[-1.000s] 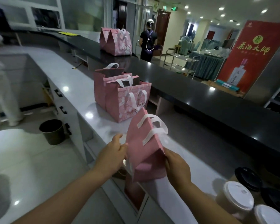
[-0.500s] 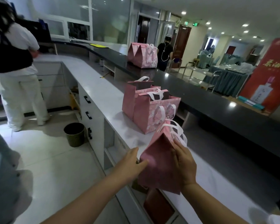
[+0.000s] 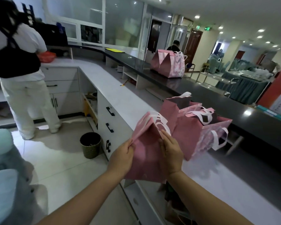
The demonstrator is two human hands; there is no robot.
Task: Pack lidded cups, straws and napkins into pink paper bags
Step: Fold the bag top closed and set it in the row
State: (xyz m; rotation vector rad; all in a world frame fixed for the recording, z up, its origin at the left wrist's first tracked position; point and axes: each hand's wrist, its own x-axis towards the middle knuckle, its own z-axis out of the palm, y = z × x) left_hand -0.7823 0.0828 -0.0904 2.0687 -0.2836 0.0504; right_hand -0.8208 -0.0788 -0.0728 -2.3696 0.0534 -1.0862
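Observation:
I hold a folded pink paper bag point(image 3: 146, 151) with white ribbon handles over the front edge of the white counter point(image 3: 120, 98). My left hand point(image 3: 122, 157) pinches its left edge. My right hand point(image 3: 170, 153) presses flat against its right side, fingers up near the handles. The bag's mouth is partly spread at the top. Two more pink bags point(image 3: 199, 127) stand open on the counter just behind it. No cups, straws or napkins are in view.
Another pair of pink bags point(image 3: 169, 64) sits on the raised black counter point(image 3: 217, 95). A person in white point(image 3: 26, 88) stands at the far left by the cabinets. A dark waste bin point(image 3: 90, 144) stands on the floor beside the drawers.
The view has swung left, so the lidded cups at the lower right have left the frame. Both hands shifted up the bag's sides and its top has spread a little.

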